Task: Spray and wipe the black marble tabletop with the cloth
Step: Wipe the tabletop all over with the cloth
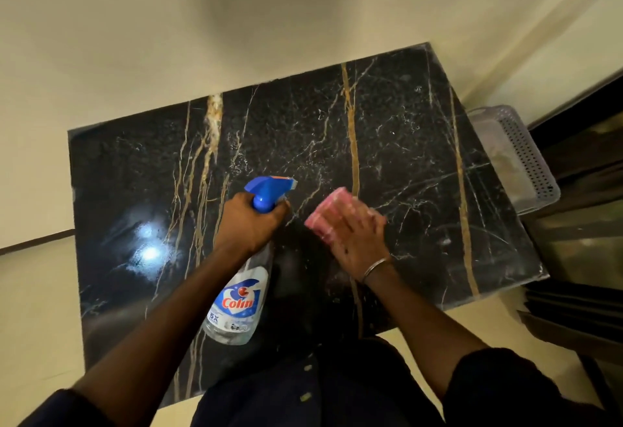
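Pink cloth [328, 212] pressed onto marble tabletop [404, 143] under flat right hand [357, 237]; left hand [251, 221] grips spray bottle [242, 288].

Counts logged. My hands: 2, the left hand [251, 221] and the right hand [359, 241]. 1 spray bottle [236, 298]. 1 pink cloth [328, 214]. 1 black marble tabletop [387, 130]. 1 thin bangle [374, 268] on my wrist. 1 perforated basket [526, 157], possibly a second nested inside; too dim to tell. 2 bright light spots [150, 253] on the marble.
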Action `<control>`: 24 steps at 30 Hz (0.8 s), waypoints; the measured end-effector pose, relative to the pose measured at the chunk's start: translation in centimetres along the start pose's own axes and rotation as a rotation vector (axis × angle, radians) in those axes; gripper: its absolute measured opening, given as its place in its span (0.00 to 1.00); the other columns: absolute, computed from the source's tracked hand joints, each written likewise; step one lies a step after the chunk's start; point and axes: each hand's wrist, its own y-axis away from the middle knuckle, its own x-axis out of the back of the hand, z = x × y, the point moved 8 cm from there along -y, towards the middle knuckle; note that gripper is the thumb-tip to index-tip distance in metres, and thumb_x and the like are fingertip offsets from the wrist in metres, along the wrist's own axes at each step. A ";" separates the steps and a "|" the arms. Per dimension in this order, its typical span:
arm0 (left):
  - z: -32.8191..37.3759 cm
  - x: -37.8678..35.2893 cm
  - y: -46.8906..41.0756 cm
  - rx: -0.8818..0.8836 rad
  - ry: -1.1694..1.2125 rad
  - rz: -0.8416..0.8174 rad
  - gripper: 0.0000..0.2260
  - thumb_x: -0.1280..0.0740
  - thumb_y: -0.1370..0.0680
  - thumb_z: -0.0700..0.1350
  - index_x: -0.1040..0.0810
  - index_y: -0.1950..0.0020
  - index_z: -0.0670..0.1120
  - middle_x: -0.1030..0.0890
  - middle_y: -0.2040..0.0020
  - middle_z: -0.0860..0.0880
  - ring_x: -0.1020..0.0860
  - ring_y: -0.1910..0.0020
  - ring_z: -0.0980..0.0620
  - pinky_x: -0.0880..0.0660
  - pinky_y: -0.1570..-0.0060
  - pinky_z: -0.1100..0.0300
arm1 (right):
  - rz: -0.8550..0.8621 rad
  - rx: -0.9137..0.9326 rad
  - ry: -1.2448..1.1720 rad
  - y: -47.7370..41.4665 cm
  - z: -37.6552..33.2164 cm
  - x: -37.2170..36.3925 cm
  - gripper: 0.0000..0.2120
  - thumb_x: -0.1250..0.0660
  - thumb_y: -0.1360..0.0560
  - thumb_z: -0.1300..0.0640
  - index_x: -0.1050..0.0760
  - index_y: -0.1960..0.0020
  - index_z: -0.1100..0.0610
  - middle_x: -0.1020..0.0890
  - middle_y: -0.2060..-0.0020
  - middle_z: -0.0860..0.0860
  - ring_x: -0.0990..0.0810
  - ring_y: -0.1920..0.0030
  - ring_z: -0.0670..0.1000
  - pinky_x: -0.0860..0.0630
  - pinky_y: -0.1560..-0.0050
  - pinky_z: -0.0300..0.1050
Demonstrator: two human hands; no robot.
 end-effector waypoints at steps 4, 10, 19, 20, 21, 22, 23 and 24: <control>0.3 0.7 -0.1 0.025 0.007 0.038 0.08 0.28 0.26 0.48 0.23 0.56 0.46 0.23 0.68 0.52 0.25 0.72 0.59 0.32 0.71 0.70 | 0.068 -0.455 -0.068 -2.5 8.3 2.4 0.30 0.49 0.23 0.43 0.45 0.22 0.47 0.42 0.22 0.54 0.46 0.23 0.61 0.45 0.31 0.70; 1.1 2.4 -0.2 0.041 0.000 0.153 0.11 0.28 0.26 0.48 0.24 0.62 0.43 0.24 0.70 0.47 0.26 0.72 0.54 0.30 0.70 0.64 | 0.101 -0.710 -0.259 -6.2 1.2 1.3 0.32 0.50 0.24 0.45 0.49 0.21 0.49 0.43 0.22 0.58 0.50 0.23 0.67 0.50 0.31 0.75; 1.7 3.3 -1.9 0.032 0.012 0.193 0.12 0.27 0.28 0.48 0.24 0.62 0.41 0.24 0.71 0.46 0.28 0.75 0.56 0.28 0.72 0.65 | -0.052 0.220 -0.120 -8.6 -11.6 -0.9 0.27 0.38 0.24 0.47 0.37 0.27 0.49 0.38 0.24 0.53 0.43 0.24 0.61 0.44 0.29 0.70; 1.4 3.2 -2.1 0.041 0.010 0.177 0.12 0.27 0.28 0.48 0.24 0.62 0.41 0.22 0.70 0.44 0.26 0.74 0.55 0.27 0.71 0.62 | -0.050 0.193 -0.098 -8.9 -9.6 -0.7 0.30 0.39 0.23 0.46 0.42 0.24 0.48 0.42 0.22 0.53 0.46 0.23 0.60 0.45 0.28 0.69; 1.3 3.1 -2.3 0.046 0.008 0.160 0.11 0.28 0.28 0.49 0.23 0.60 0.42 0.21 0.69 0.44 0.25 0.72 0.54 0.26 0.69 0.61 | -0.039 0.122 -0.090 -9.0 -7.0 -0.3 0.31 0.43 0.22 0.45 0.47 0.22 0.47 0.46 0.21 0.52 0.49 0.22 0.59 0.48 0.28 0.69; 1.3 3.0 -2.4 0.044 0.013 0.147 0.10 0.28 0.27 0.48 0.23 0.59 0.42 0.21 0.68 0.45 0.24 0.72 0.54 0.26 0.69 0.61 | -0.015 0.030 -0.081 -9.2 -4.1 0.2 0.30 0.46 0.21 0.44 0.50 0.21 0.46 0.49 0.21 0.51 0.51 0.21 0.59 0.50 0.28 0.68; 1.4 3.0 -2.5 0.037 0.022 0.139 0.10 0.28 0.27 0.48 0.23 0.58 0.42 0.22 0.68 0.46 0.24 0.72 0.55 0.26 0.69 0.62 | 0.015 -0.064 -0.071 -9.4 -1.1 0.9 0.30 0.49 0.21 0.44 0.51 0.21 0.46 0.49 0.20 0.51 0.51 0.21 0.59 0.50 0.28 0.69; 1.3 3.0 -2.6 0.031 0.030 0.134 0.10 0.28 0.26 0.48 0.23 0.58 0.43 0.22 0.69 0.47 0.25 0.72 0.56 0.26 0.69 0.63 | 0.044 -0.155 -0.060 -9.5 1.8 1.6 0.29 0.50 0.21 0.43 0.49 0.21 0.46 0.48 0.20 0.51 0.51 0.21 0.59 0.49 0.28 0.69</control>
